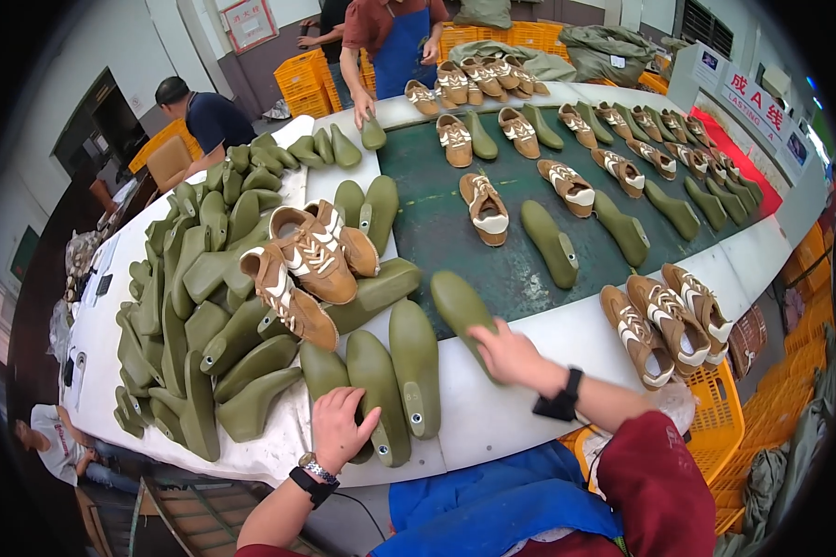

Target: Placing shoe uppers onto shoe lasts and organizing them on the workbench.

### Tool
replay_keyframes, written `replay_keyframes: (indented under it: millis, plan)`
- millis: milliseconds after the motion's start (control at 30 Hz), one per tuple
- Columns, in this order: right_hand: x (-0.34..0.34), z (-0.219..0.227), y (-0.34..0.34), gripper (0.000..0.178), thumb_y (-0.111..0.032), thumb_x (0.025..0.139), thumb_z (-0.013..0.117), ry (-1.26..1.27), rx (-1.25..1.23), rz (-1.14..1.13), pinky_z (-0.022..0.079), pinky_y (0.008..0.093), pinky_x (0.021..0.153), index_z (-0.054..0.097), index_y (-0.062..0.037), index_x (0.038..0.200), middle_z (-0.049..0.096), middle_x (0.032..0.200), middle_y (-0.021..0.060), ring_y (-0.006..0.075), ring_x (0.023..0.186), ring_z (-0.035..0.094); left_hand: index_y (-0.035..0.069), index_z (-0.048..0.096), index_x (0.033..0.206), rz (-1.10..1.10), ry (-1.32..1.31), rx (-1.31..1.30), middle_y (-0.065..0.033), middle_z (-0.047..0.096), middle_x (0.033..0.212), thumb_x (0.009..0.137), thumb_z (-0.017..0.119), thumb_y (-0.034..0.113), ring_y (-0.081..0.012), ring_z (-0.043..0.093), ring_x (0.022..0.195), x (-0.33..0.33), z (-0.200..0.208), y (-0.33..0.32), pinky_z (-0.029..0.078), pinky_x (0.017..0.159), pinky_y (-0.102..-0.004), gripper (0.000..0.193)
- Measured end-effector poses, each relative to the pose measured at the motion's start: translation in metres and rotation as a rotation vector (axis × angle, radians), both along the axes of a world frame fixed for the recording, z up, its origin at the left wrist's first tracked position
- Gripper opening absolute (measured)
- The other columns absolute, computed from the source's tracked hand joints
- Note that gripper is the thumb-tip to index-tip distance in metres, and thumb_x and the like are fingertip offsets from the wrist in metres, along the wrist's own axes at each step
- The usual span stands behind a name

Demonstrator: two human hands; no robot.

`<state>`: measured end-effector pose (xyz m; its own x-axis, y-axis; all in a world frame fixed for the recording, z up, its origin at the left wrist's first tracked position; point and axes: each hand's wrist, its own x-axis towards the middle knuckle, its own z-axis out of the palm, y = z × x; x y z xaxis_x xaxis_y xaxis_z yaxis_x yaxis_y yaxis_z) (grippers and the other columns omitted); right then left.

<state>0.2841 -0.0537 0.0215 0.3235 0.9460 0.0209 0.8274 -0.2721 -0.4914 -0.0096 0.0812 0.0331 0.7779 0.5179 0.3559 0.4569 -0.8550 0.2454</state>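
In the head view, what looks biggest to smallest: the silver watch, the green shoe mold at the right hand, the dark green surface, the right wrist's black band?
1. dark green surface
2. green shoe mold at the right hand
3. right wrist's black band
4. silver watch

The one view looks down from the wearer's head, a fisheye facing forward across the table (469,422). The apron (492,520) sits very near the lens at six o'clock. The left forearm (279,512) enters at seven, the right forearm (604,399) between four and five. Farther off, a co-worker (395,46) stands at twelve, and the sign (752,102) leans at two, toward the curved dark rim.
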Motion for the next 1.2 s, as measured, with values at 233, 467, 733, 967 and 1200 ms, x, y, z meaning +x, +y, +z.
replay_keyframes:
  millis: [233, 467, 733, 967, 1200]
  plan:
    - [0.049, -0.056, 0.163, 0.051, -0.022, 0.084, 0.053, 0.214, -0.027, -0.141, 0.047, 0.0467, 0.086, 0.038, -0.0166, 0.133, 0.046, 0.119, 0.0332, 0.0460, 0.100, 0.056, 0.005, 0.063, 0.096, 0.037, 0.005, -0.033, -0.0108, 0.063, 0.095, 0.074, 0.065, 0.027, -0.0291, 0.058, 0.091, 0.001, 0.002, -0.005, 0.043, 0.082, -0.0393, 0.031]
    - [0.036, -0.065, 0.177, 0.040, -0.018, 0.086, 0.052, 0.140, 0.074, -0.313, 0.048, 0.0474, 0.085, 0.045, -0.0166, 0.125, 0.046, 0.117, 0.0265, 0.0444, 0.098, 0.057, 0.005, 0.063, 0.095, 0.024, 0.009, -0.016, -0.0098, 0.063, 0.095, 0.074, 0.067, 0.029, -0.0279, 0.058, 0.092, 0.003, -0.001, -0.006, 0.042, 0.082, -0.0389, 0.031]
    - [0.035, -0.049, 0.161, 0.068, -0.034, 0.086, 0.057, 0.167, -0.129, -0.207, 0.040, 0.0469, 0.097, 0.022, -0.0257, 0.144, 0.027, 0.142, 0.0267, 0.0442, 0.119, 0.044, 0.005, 0.063, 0.095, 0.043, -0.023, 0.003, -0.0099, 0.063, 0.094, 0.074, 0.068, 0.029, -0.0278, 0.058, 0.091, 0.002, -0.002, -0.003, 0.043, 0.082, -0.0385, 0.032]
    - [0.013, 0.005, 0.188, 0.077, -0.043, 0.082, 0.061, 0.189, 0.118, 0.010, 0.032, 0.0449, 0.104, 0.027, -0.0118, 0.143, 0.031, 0.142, 0.0248, 0.0385, 0.129, 0.034, 0.006, 0.064, 0.092, 0.056, -0.082, 0.039, -0.0098, 0.064, 0.093, 0.073, 0.069, 0.030, -0.0280, 0.059, 0.089, -0.001, -0.003, -0.002, 0.044, 0.081, -0.0385, 0.031]
    - [-0.002, -0.007, 0.273, 0.102, -0.049, 0.065, 0.076, 0.552, 0.320, -0.005, 0.039, 0.0383, 0.100, 0.028, 0.0087, 0.135, 0.046, 0.128, 0.0285, 0.0360, 0.119, 0.048, 0.002, 0.055, 0.114, 0.103, -0.254, -0.233, -0.0199, 0.055, 0.116, 0.078, 0.068, 0.025, -0.0348, 0.051, 0.111, 0.000, -0.009, 0.008, 0.040, 0.096, -0.0401, 0.045]
